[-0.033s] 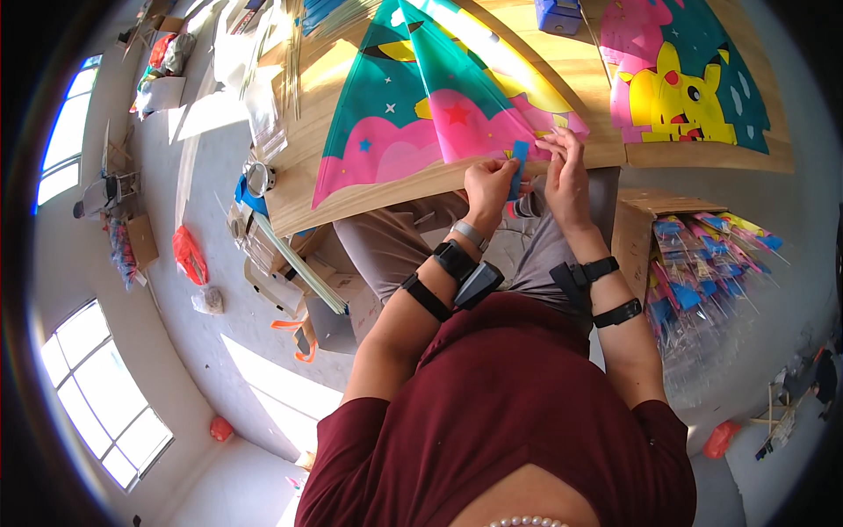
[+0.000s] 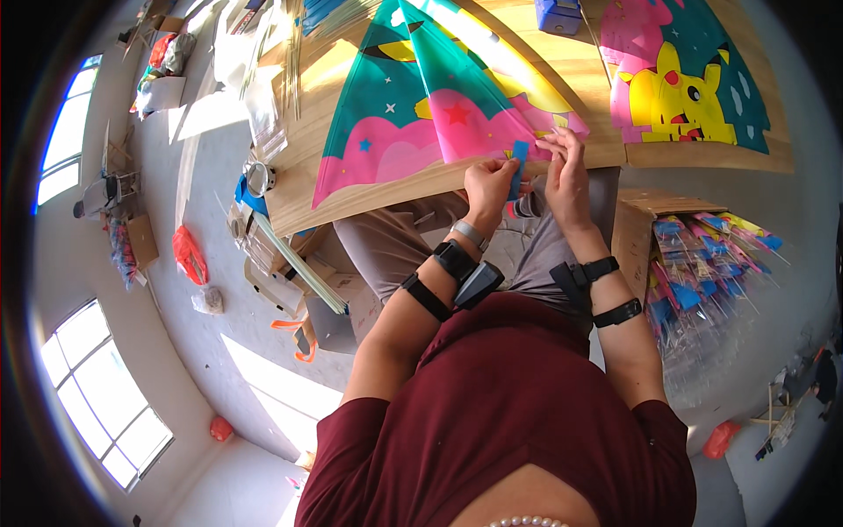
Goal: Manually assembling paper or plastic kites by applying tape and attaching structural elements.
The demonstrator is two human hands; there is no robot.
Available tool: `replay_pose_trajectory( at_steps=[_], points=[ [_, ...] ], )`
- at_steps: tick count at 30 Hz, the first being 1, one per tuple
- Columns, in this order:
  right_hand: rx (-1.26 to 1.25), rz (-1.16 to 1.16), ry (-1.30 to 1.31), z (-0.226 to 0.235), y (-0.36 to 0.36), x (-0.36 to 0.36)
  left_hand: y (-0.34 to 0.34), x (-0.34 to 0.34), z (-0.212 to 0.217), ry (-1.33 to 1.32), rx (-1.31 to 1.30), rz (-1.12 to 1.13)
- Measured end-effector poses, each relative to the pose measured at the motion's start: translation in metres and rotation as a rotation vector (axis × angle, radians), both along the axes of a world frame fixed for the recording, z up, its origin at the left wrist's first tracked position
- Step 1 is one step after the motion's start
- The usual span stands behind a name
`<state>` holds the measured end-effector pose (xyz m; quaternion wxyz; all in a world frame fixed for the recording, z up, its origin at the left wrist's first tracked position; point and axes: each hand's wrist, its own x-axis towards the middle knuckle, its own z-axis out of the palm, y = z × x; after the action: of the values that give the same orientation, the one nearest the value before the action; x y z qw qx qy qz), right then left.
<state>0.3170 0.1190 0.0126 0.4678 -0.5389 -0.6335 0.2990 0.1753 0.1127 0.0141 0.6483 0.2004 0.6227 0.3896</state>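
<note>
Between the thumb and fingers of my left hand is a short blue strip, held upright at the table's front edge. To its right, my right hand is raised with its fingers apart, the fingertips close to the strip and to the corner of a kite-like sheet. Whether they touch the sheet I cannot tell. The sheet is thin, green, pink and yellow, folded into a triangle with printed stars. It lies on the wooden table just beyond my hands.
A second printed sheet lies at the right. Below it stands a cardboard box beside a pile of packed colourful pieces. Thin sticks and a tape roll are at the left; a blue box stands at the back.
</note>
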Motion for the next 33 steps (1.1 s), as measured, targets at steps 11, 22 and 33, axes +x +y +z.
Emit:
replay_pose_trajectory(
  at_steps=[11,22,33],
  points=[
    [-0.02,0.037,-0.094,0.002,0.001,-0.005,0.002,0.001,0.002,0.04,-0.016,-0.009],
    [-0.066,0.089,-0.159,-0.003,0.001,-0.007,0.002,0.0,0.0,0.042,0.004,-0.003],
    [-0.03,0.096,-0.239,-0.003,-0.002,-0.009,-0.028,-0.015,0.013,0.648,0.265,-0.307]
  ],
)
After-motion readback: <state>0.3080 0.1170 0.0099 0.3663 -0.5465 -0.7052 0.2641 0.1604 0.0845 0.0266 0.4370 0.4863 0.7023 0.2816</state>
